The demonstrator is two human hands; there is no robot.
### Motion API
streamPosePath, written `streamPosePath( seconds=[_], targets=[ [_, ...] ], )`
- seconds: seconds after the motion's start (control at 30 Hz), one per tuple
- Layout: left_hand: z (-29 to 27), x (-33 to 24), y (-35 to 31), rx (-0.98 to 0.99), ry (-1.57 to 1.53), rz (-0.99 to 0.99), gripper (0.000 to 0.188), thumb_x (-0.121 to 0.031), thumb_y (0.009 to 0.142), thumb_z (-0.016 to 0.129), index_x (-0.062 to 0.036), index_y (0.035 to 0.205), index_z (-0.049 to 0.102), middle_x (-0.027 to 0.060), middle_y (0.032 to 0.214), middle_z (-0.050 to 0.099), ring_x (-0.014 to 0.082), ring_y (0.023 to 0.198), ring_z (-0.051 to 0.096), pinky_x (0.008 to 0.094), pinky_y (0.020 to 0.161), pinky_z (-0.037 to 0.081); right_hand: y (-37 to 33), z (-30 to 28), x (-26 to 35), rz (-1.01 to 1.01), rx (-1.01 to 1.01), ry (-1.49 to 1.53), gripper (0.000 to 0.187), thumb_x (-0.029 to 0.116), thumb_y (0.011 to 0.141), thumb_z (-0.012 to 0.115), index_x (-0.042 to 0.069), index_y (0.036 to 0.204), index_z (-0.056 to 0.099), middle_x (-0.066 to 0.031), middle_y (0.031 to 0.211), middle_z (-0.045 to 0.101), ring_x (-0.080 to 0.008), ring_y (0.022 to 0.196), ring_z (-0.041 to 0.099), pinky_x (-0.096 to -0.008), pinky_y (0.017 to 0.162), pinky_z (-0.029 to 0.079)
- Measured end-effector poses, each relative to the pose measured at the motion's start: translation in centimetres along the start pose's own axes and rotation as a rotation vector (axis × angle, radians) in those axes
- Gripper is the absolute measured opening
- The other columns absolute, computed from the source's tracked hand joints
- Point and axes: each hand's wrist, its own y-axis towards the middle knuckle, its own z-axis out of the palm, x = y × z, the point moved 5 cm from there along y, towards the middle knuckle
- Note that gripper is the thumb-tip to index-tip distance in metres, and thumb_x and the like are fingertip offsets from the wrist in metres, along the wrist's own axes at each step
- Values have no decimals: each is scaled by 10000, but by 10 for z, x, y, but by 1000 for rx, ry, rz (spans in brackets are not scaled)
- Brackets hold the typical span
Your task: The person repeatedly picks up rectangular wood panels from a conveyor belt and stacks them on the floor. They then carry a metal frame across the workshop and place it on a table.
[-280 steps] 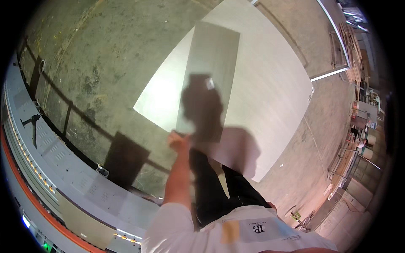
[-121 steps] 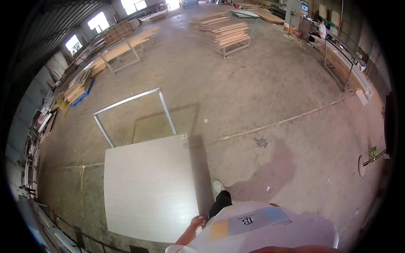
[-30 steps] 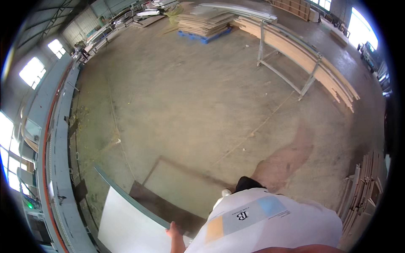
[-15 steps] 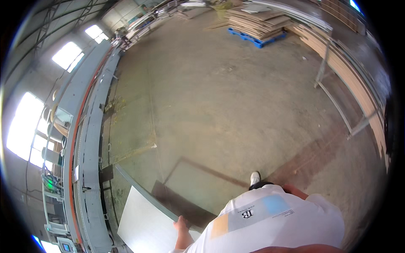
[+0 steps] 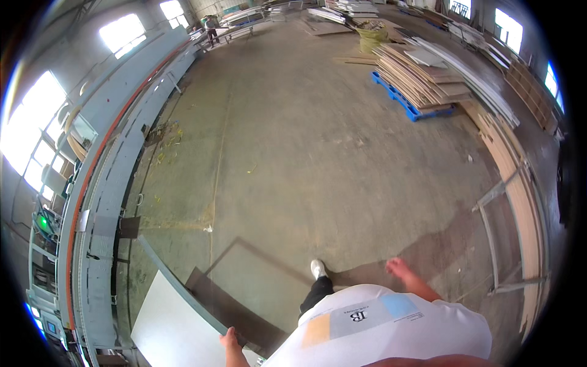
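Note:
A large flat white panel lies at the lower left, with a long grey bar along its far edge. My left hand is closed on that edge near the panel's right end; its underside is hidden. My right hand hangs over the floor on the right of my body, away from other things. Its fingers look curled, somewhat blurred, with nothing visible in them.
A long grey machine with an orange strip runs along the left. Stacked brown boards lie on a blue pallet at the far right. A metal rack frame and long boards line the right side. A person stands far back.
My view has tilted up and turned rightward, so the far end of the hall shows more. My right hand has swung forward, out from beside my body. The left hand stays on the panel's edge.

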Motion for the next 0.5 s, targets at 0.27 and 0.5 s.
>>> streamPosePath(
  seconds=[0.27,0.5],
  targets=[
    [156,-75,56,-72,-28,-49,401,14,782,710,-4,1133,515,103,801,636,233,565,614,386,512,527,97,13,43,36,250,-341,285,317,930,642,65,984,764,-157,954,749,-269,867,717,-411,773,555],
    [344,-149,80,-72,-34,-106,410,9,802,697,-39,1161,502,87,803,610,237,575,601,399,502,496,274,15,111,-17,245,-282,290,313,924,632,74,1015,769,-204,997,738,-313,937,713,-438,829,546]
  ],
)
